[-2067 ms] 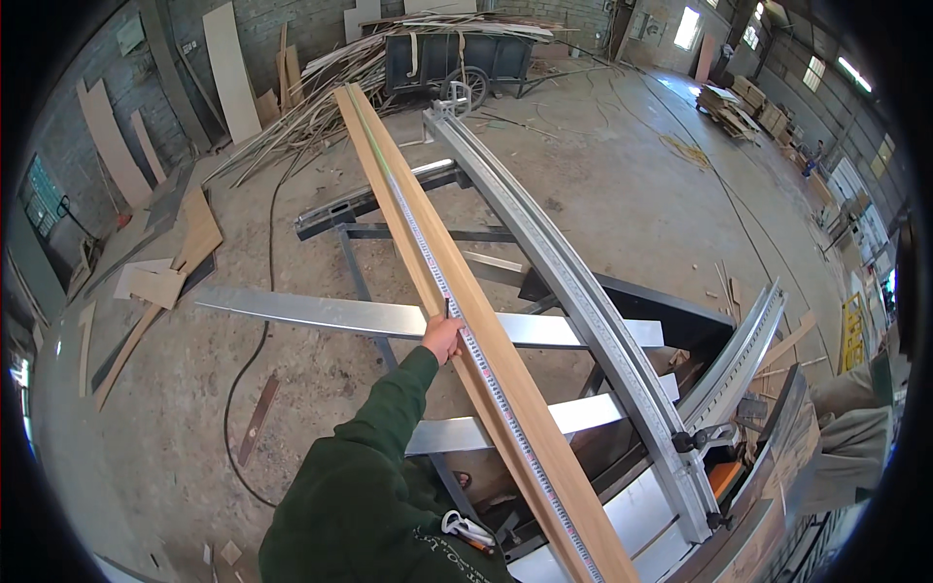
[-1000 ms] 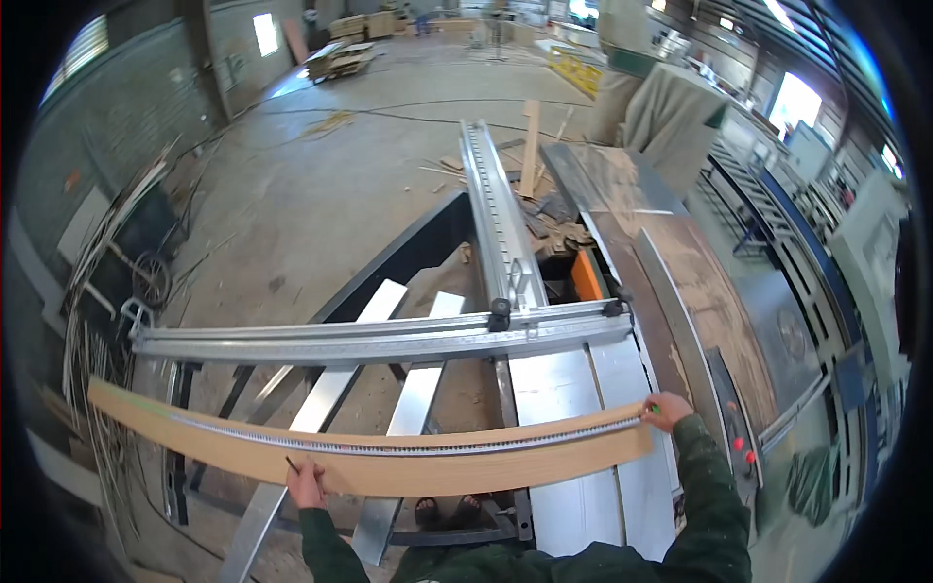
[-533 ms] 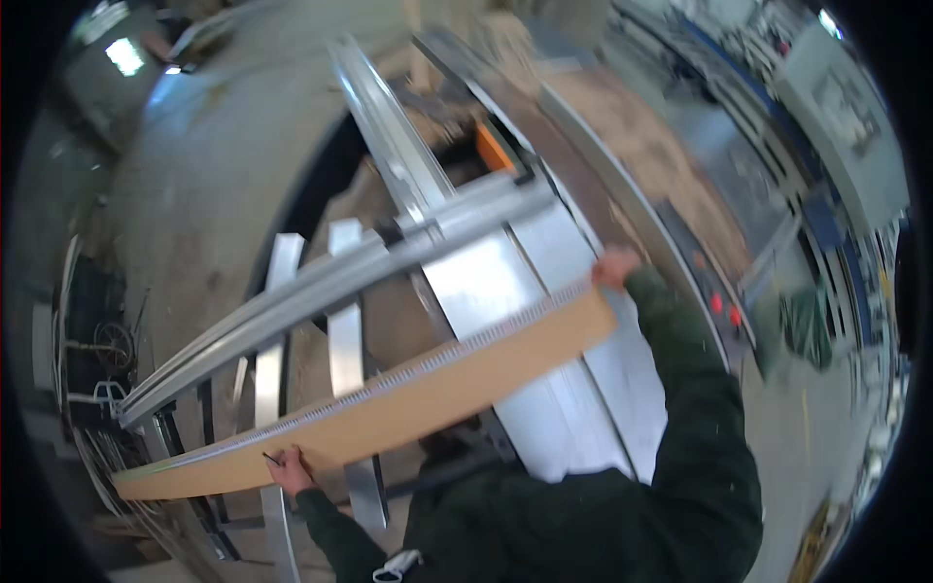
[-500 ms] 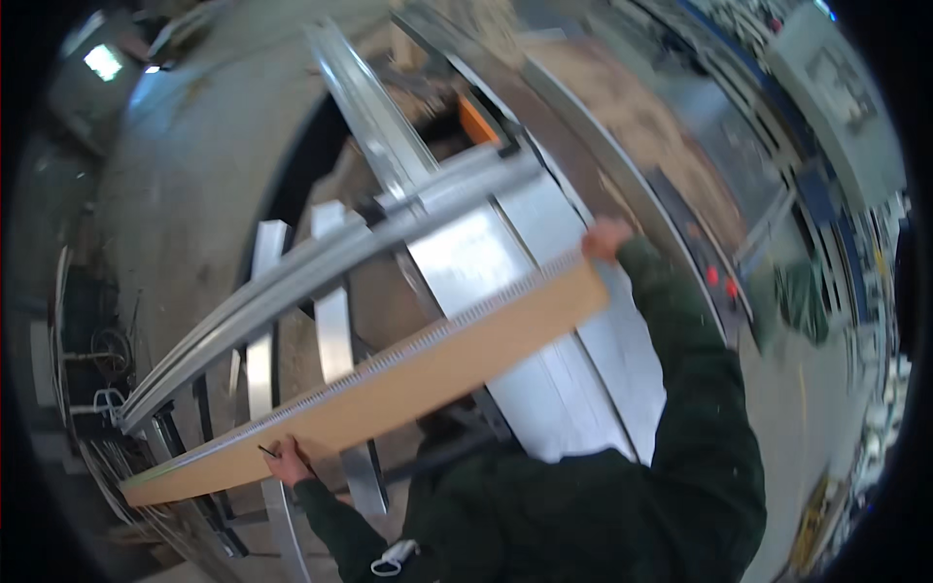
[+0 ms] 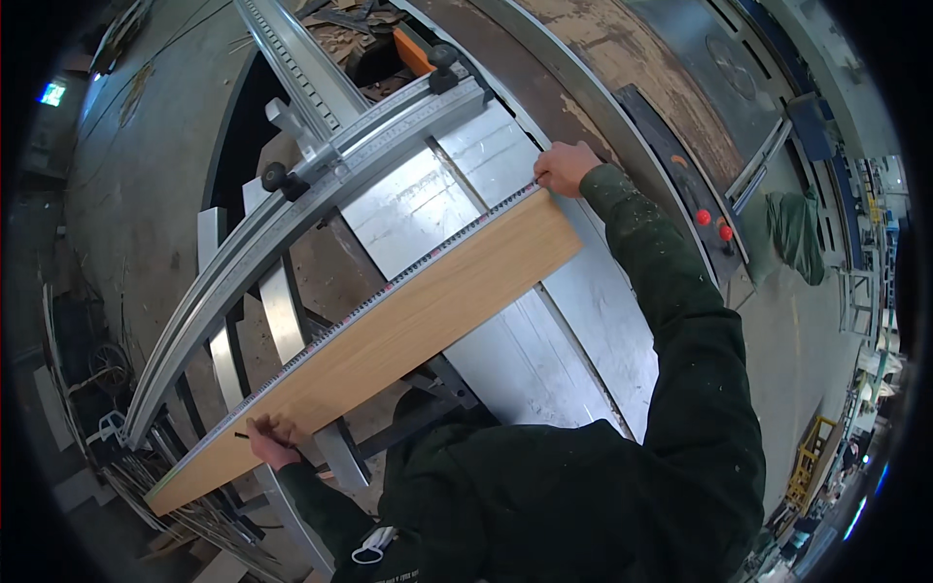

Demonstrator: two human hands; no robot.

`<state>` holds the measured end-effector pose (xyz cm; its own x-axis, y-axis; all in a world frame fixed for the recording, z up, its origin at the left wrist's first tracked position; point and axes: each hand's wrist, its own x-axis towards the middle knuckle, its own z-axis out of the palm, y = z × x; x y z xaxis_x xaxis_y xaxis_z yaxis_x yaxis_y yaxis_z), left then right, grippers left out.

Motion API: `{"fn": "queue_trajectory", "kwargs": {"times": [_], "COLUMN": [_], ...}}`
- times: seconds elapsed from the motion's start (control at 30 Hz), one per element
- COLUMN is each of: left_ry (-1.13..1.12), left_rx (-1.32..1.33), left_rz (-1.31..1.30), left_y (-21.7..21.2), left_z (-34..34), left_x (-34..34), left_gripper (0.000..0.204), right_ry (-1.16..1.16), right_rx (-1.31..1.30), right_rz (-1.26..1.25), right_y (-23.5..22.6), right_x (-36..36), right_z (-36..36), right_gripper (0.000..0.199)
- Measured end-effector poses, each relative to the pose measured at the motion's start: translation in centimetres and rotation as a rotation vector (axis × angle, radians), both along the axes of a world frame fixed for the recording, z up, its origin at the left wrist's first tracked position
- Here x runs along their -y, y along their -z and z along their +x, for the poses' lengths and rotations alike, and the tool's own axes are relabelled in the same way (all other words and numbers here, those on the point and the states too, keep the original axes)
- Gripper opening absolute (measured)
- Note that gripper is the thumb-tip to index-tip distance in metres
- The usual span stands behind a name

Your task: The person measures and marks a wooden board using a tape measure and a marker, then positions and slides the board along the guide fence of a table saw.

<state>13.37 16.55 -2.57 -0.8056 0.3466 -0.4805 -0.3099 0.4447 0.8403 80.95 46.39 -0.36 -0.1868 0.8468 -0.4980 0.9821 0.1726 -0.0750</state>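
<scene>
A long wood-coloured board [image 5: 428, 311] lies slantwise over the saw table, running from near left to far right. Along its far edge stretches a tape measure [image 5: 389, 287], a pale strip with dark marks. My right hand [image 5: 567, 167] is closed on the tape's end at the board's right corner. Over the board's left part, close to the tape, is my left hand [image 5: 267, 442]. A thin dark pencil [image 5: 241, 435] sticks out from its fingers, which are slightly blurred.
Beyond the board a metal fence [image 5: 389, 146] with black knobs crosses the sliding saw table [image 5: 525, 360]. Metal support bars [image 5: 282, 311] stand under the board's left half. Two red buttons [image 5: 714, 225] sit on the machine at the right. Wood scraps [image 5: 350, 24] lie at the far end.
The view has shifted and sharpened. My left hand, with the pencil, has moved closer to the tape edge. My right hand stays at the board's right end.
</scene>
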Motion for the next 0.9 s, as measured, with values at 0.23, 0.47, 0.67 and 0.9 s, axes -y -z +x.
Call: {"fn": "queue_trajectory", "kwargs": {"times": [0.23, 0.47, 0.67, 0.9], "left_ry": [0.845, 1.192, 1.019, 1.029], "left_rx": [0.165, 0.208, 0.391, 0.055], "left_rz": [0.16, 0.438, 0.309, 0.304], "left_y": [-4.5, -2.5, 1.1, 2.2], "left_z": [22.8, 40.1, 45.6, 47.3], "left_x": [-10.4, -17.6, -19.8, -20.5], "left_gripper": [0.065, 0.023, 0.026, 0.024], "right_ry": [0.009, -0.009, -0.049, -0.039], "right_rx": [-0.053, -0.072, -0.101, -0.151], "right_rz": [0.038, 0.079, 0.122, 0.169], "right_y": [0.3, 0.4, 1.2, 1.6], "right_x": [-0.3, -0.4, -0.1, 0.4], "right_z": [0.1, -0.3, 0.2, 0.8], "right_gripper": [0.018, 0.017, 0.015, 0.013]}}
